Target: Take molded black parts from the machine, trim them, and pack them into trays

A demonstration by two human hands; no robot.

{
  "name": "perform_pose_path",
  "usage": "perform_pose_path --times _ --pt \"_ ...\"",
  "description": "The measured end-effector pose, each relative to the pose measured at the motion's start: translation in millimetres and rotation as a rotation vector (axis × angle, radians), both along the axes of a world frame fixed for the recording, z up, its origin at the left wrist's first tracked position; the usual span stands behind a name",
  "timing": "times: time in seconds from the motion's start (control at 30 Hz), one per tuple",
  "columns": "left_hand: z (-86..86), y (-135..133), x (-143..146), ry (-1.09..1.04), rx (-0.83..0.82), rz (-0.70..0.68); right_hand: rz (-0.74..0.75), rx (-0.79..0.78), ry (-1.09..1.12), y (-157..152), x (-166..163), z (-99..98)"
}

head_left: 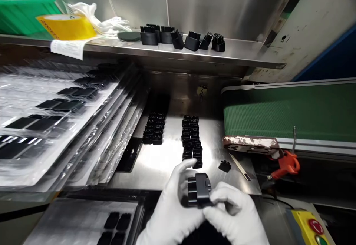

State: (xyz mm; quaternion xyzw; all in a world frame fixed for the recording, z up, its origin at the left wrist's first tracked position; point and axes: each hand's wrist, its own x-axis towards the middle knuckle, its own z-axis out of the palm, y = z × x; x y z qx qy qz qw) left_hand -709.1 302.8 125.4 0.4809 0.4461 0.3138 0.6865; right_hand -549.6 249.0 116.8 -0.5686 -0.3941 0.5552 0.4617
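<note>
My white-gloved left hand curls round the left side of a black plastic part with several tube-like prongs on its left. The fingertips of my right hand, gloved in white too, are pressed together against the part's lower right edge. Beyond my hands, two columns of small black pieces, a right column and a left column, stand on the steel worktop. A single small black piece lies to the right, beside a thin pale stick.
Stacked clear trays with black parts fill the left, and another tray lies at lower left. A shelf holds black pronged parts, yellow tape and white gloves. A green conveyor and yellow button box are right.
</note>
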Motion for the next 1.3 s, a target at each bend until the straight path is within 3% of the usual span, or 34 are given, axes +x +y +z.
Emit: perform_pose_path --times 0.1,0.2,0.3,0.37,0.43,0.5,0.57,0.6,0.67,0.73,0.83,0.9,0.97,1.07,1.1,1.2,1.23,1.3 --pt "17.2 2 0 -0.054 -0.222 -0.099 0.046 0.172 -0.139 3 6 -8.7" --pt "27.7 5 4 -0.055 -0.252 0.001 0.132 0.266 -0.202 9 11 -11.0" --pt "28.4 8 9 -0.015 -0.232 0.052 0.171 0.133 -0.146 13 13 -5.5" --pt "23.8 10 11 0.029 -0.192 0.01 0.123 -0.058 0.065 15 14 0.6" --pt "16.2 12 9 0.07 -0.046 -0.024 0.085 -0.182 0.389 17 13 5.9" --pt "6.8 16 6 0.096 0.233 -0.052 0.068 -0.225 0.623 18 13 8.7" --pt "-2.8 20 4 0.098 0.491 -0.076 0.053 -0.256 0.685 19 13 7.8" --pt "-7.4 23 4 0.103 0.527 -0.075 0.032 -0.28 0.685 19 13 6.0" --pt "-15.5 27 8 0.088 0.397 -0.063 -0.01 -0.3 0.685 18 10 0.7" --pt "-22.6 29 14 0.02 0.141 -0.102 -0.041 -0.294 0.672 16 4 -5.3" --pt "-30.9 24 23 -0.194 -0.131 -0.213 -0.003 -0.312 0.55 10 2 -11.2" --pt "-34.0 18 26 -0.32 -0.248 -0.205 -0.061 -0.295 0.298 1 17 -14.8" --pt "-35.3 8 29 -0.432 -0.328 -0.151 -0.366 -0.185 -0.126 -13 53 -22.9" --pt "-35.4 -10 39 -0.641 -0.37 -0.055 -1.019 0.011 -0.681 -30 134 -50.1" --pt "-35.4 -17 45 -0.717 -0.371 -0.024 -1.043 -0.038 -0.745 -30 161 -62.1" --pt "-34.1 -38 65 -0.89 -0.385 0.072 -0.754 -0.363 -0.826 -16 213 -92.0" --pt "-32.6 -44 72 -0.915 -0.4 0.097 -0.722 -0.373 -0.819 -10 219 -96.1" --pt "-27.1 -55 84 -0.896 -0.398 0.111 -0.804 -0.242 -0.748 -3 220 -92.7"
